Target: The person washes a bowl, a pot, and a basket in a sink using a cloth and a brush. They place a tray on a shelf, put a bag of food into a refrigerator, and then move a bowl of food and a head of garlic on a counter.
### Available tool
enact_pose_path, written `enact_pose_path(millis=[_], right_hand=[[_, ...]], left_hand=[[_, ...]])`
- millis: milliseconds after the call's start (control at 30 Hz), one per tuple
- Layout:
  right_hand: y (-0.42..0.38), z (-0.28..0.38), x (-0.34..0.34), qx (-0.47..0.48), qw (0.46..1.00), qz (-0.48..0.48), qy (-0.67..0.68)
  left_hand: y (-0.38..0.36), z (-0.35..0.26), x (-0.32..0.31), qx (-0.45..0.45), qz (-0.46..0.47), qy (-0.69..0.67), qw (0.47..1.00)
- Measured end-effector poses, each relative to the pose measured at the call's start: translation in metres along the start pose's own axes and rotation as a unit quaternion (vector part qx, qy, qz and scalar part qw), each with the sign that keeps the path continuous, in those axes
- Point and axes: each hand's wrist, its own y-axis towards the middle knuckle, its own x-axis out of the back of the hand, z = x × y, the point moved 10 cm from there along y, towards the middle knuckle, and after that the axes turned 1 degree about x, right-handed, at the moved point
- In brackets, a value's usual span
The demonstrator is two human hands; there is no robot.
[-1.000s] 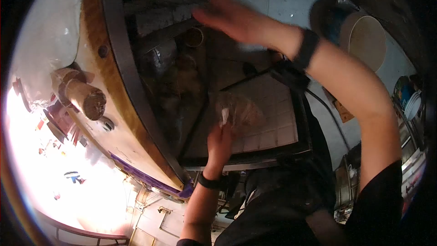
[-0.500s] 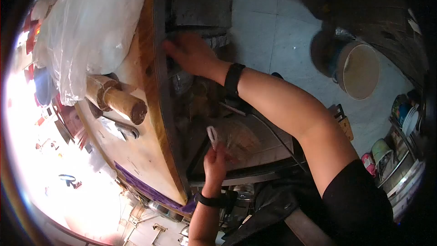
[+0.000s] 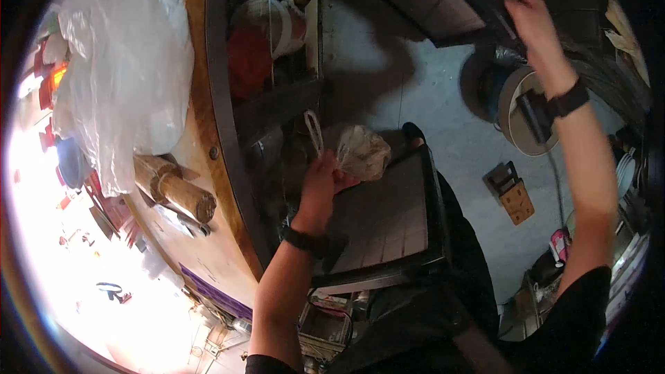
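My left hand (image 3: pixel 322 183) is closed on a small clear plastic bag (image 3: pixel 365 154), gathered at its neck with a handle loop standing up. What the bag contains is hard to make out. It hangs in front of the open cabinet under the counter, above the inner face of the near cabinet door (image 3: pixel 384 211). Up at the right, my right hand (image 3: pixel 537 24) has its fingers hooked over the outer edge of the far cabinet door (image 3: pixel 443 3), which is swung open.
Inside the cabinet are a whitish tub (image 3: pixel 287 28) and something red (image 3: pixel 249 59). A large plastic bag (image 3: pixel 128 62) and a wooden rolling pin (image 3: pixel 183 194) lie on the counter (image 3: pixel 232 256). On the floor stand a bucket (image 3: pixel 509 107) and a slotted wooden block (image 3: pixel 517 202).
My right hand has moved from the cabinet front out to the right, and the far door has swung open with it. My left hand still holds the plastic bag, now raised slightly.
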Motion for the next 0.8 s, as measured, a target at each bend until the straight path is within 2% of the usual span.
enact_pose_path(millis=[100,167,200,267,300,333,400,433,467,533,633,733,800], right_hand=[[0.050,-0.004,0.051,0.014,0.998,-0.039,-0.044],[0.061,0.000,0.068,0.004,0.999,-0.029,0.036],[0.063,0.002,0.073,0.003,0.999,-0.039,0.034],[0.067,0.017,0.083,-0.029,0.993,-0.113,0.015],[0.068,0.014,0.083,-0.011,0.994,-0.102,0.022],[0.070,0.012,0.082,0.008,0.995,-0.091,0.029],[0.054,0.018,0.078,-0.057,0.991,-0.118,-0.014],[0.054,0.015,0.077,-0.059,0.991,-0.117,-0.015],[0.056,0.016,0.074,-0.033,0.993,-0.113,-0.013],[0.058,0.019,0.075,-0.008,0.994,-0.111,-0.012],[0.060,0.019,0.082,-0.063,0.991,-0.116,-0.032],[0.060,0.022,0.084,-0.047,0.988,-0.136,-0.056],[0.066,0.020,0.083,-0.007,0.992,-0.109,-0.057]], left_hand=[[0.029,-0.014,-0.020,0.017,0.030,0.000,0.999],[0.050,-0.020,-0.022,0.036,0.003,-0.025,0.999],[0.062,-0.020,-0.020,0.036,0.011,-0.019,0.999],[0.090,-0.039,-0.025,-0.012,0.051,-0.029,0.998],[0.100,-0.050,-0.030,-0.027,0.067,-0.032,0.997],[0.106,-0.076,-0.041,-0.111,0.077,0.126,0.983],[0.121,-0.114,-0.057,-0.192,0.086,0.278,0.937],[0.137,-0.121,-0.055,-0.104,0.110,0.032,0.988],[0.150,-0.125,-0.057,-0.008,0.124,-0.218,0.968],[0.181,-0.170,-0.045,-0.081,0.153,-0.194,0.966],[0.229,-0.232,-0.025,-0.212,0.214,-0.135,0.944],[0.199,-0.301,-0.025,-0.286,0.103,-0.179,0.936],[0.195,-0.300,-0.011,-0.309,0.057,-0.192,0.930]])
